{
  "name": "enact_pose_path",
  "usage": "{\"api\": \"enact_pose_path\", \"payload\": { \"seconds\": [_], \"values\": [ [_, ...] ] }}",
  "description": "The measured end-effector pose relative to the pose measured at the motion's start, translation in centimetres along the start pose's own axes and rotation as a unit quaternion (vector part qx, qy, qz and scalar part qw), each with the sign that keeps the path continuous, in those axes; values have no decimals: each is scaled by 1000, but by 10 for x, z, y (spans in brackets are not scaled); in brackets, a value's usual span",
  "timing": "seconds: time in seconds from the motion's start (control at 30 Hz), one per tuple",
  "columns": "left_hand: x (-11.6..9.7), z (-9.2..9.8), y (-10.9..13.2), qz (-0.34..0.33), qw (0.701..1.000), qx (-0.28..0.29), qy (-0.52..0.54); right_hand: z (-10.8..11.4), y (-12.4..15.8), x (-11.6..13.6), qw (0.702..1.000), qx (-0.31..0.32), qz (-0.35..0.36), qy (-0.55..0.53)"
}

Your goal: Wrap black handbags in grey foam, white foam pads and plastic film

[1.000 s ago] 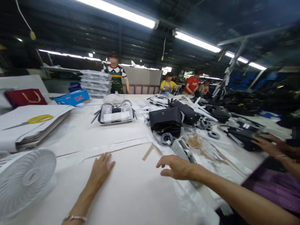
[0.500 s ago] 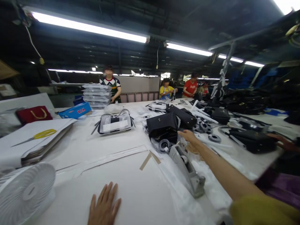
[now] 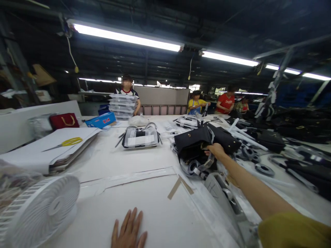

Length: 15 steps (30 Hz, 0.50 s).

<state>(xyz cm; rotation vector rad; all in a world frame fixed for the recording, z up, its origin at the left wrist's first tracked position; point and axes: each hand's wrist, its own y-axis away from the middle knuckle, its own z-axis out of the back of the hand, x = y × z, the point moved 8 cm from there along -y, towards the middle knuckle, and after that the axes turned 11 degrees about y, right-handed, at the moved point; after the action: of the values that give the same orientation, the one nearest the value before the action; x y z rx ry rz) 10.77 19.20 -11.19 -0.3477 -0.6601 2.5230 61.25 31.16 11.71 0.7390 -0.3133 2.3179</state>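
My left hand (image 3: 129, 230) lies flat on the white table (image 3: 144, 199), fingers spread, holding nothing. Out to the right, my right hand (image 3: 216, 151) has its fingers closed on the side edge of a black handbag (image 3: 192, 139). The bag sits tilted, its flap with a small gold clasp facing me and its underside dark. Below the hand, clear wrap and a coiled strap (image 3: 192, 167) hang partly under the bag. A second black bag (image 3: 224, 137) lies right behind it. Close to my right forearm stands a grey tape dispenser (image 3: 224, 203).
A wrapped bag (image 3: 141, 139) lies mid-table. At left are a white fan (image 3: 49, 208), yellow-handled scissors (image 3: 69, 142) on stacked white sheets (image 3: 31, 151), and a blue box (image 3: 100, 120). White tubes (image 3: 248, 137) and coils lie at right. Several people work across the table.
The view has swung left, so things sit further right in the picture. My right hand's fingers have closed on the handbag's edge, and the bag gapes more. My left hand stays flat.
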Motion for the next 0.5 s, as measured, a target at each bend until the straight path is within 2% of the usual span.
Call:
{"api": "enact_pose_path", "payload": {
  "seconds": [0.1, 0.23, 0.37, 0.43, 0.5],
  "values": [
    [-10, 11, -2, -13, 999, -37, -8, 0, 14, 57, 999, 15, 46, 12],
    [-20, 24, -5, -3, 998, -64, 5, 26, 46, 155, 980, 34, 171, 93],
    [-22, 32, -8, 26, 996, -60, 66, 52, 107, 244, 917, 61, 332, 213],
    [-17, 42, -10, 60, 986, -80, 130, 51, 148, 272, 877, 72, 397, 262],
    [-10, 53, -10, 104, 964, -101, 224, 41, 189, 289, 842, 77, 444, 296]
  ]
}}
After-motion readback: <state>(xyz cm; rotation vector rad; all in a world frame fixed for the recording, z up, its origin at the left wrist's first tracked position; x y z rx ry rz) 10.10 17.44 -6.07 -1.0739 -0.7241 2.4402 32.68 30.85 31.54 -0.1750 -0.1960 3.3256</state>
